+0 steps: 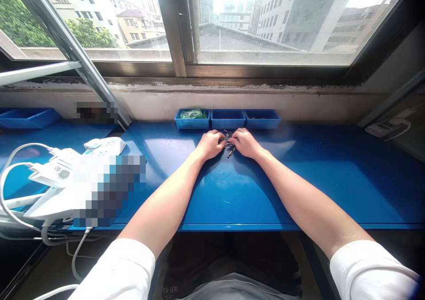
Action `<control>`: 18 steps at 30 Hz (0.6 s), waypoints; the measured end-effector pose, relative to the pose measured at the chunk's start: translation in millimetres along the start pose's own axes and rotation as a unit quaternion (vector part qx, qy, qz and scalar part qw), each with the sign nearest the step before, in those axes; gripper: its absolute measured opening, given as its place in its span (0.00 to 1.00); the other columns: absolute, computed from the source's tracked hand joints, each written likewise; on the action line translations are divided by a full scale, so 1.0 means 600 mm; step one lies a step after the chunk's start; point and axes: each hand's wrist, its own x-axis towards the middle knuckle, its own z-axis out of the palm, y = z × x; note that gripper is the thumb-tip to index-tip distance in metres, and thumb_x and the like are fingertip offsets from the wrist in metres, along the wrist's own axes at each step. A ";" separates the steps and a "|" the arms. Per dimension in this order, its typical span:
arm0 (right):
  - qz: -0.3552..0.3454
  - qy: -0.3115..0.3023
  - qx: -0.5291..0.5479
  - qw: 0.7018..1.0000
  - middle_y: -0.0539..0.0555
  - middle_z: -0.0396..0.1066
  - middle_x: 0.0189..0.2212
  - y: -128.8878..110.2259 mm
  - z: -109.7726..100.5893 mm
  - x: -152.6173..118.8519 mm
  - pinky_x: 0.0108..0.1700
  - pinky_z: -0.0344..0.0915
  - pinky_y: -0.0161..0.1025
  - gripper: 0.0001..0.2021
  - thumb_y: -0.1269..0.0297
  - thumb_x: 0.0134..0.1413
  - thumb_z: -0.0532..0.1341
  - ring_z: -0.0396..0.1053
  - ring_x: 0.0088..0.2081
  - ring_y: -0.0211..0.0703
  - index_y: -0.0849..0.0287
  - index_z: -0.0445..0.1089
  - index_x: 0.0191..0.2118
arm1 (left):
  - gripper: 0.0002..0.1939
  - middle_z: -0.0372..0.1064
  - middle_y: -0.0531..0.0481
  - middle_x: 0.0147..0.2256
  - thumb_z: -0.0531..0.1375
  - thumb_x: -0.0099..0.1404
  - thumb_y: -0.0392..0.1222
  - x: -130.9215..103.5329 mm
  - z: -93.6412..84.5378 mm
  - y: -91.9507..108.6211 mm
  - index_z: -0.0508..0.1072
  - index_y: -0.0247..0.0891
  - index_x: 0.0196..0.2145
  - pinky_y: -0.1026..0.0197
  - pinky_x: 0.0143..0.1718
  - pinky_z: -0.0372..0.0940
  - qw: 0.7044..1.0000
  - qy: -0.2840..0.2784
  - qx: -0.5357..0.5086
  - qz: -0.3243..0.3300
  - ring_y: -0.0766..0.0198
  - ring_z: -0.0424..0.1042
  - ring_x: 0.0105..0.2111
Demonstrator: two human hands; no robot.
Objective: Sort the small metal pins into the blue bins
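Note:
A small pile of thin, shiny metal pieces [228,143] lies on the blue tabletop, close to the row of bins; they look like screws or pins, too small to tell which. My left hand [211,144] curls in from the left, thumb and fingertips closed on pieces at the pile's edge. From the right, my right hand [245,142] does the same, fingers bent onto the pieces. A few pieces stick out toward me between the hands. Exactly how many pieces each hand pinches is hidden by the fingers.
Behind the hands stand a blue bin with green packets [192,114], a middle blue bin [228,125] and a right blue bin [262,123] with small dark bits. White power strips and plugs [59,171] with cables occupy the left. A metal post [96,80] rises beyond them.

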 end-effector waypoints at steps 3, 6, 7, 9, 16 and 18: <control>-0.005 0.028 0.015 0.999 0.57 0.68 0.34 -0.006 -0.004 0.001 0.47 0.62 0.43 0.11 0.63 0.60 0.52 0.63 0.41 0.47 0.59 0.69 0.32 | 0.13 0.72 0.46 0.43 0.56 0.63 0.44 0.000 -0.002 0.003 0.74 0.40 0.43 0.59 0.47 0.64 1.000 0.013 -0.016 0.023 0.59 0.70 0.44; -0.007 0.036 0.043 0.998 0.57 0.68 0.33 -0.009 -0.005 0.002 0.46 0.62 0.43 0.12 0.62 0.61 0.50 0.64 0.40 0.47 0.58 0.68 0.33 | 0.12 0.73 0.48 0.42 0.55 0.64 0.43 0.002 -0.004 0.006 0.75 0.42 0.42 0.60 0.48 0.64 0.998 0.010 -0.032 0.057 0.61 0.71 0.43; -0.004 0.036 0.048 0.998 0.57 0.68 0.33 -0.010 -0.005 0.002 0.45 0.62 0.44 0.12 0.62 0.61 0.49 0.64 0.40 0.47 0.58 0.68 0.33 | 0.11 0.73 0.48 0.41 0.55 0.65 0.43 0.003 -0.004 0.007 0.75 0.42 0.41 0.60 0.48 0.63 0.997 0.009 -0.036 0.063 0.61 0.71 0.43; 0.001 0.034 0.052 0.998 0.57 0.68 0.33 -0.010 -0.004 0.002 0.45 0.62 0.44 0.13 0.60 0.62 0.49 0.64 0.40 0.47 0.58 0.67 0.33 | 0.10 0.74 0.49 0.41 0.55 0.65 0.43 0.004 -0.004 0.007 0.75 0.42 0.40 0.59 0.49 0.62 0.997 0.015 -0.043 0.067 0.62 0.71 0.43; -0.006 0.039 0.054 0.998 0.57 0.68 0.31 -0.013 -0.003 0.001 0.43 0.62 0.41 0.18 0.57 0.64 0.44 0.64 0.37 0.45 0.58 0.66 0.31 | 0.07 0.74 0.50 0.39 0.56 0.64 0.41 0.005 -0.003 0.007 0.74 0.41 0.36 0.60 0.48 0.61 0.996 0.027 -0.043 0.075 0.63 0.71 0.42; 0.000 0.040 0.058 0.998 0.57 0.68 0.31 -0.014 -0.003 0.001 0.41 0.62 0.41 0.19 0.56 0.64 0.44 0.65 0.36 0.44 0.58 0.66 0.30 | 0.07 0.75 0.51 0.39 0.55 0.65 0.41 0.005 -0.003 0.007 0.73 0.41 0.36 0.59 0.49 0.61 0.996 0.028 -0.040 0.076 0.63 0.71 0.42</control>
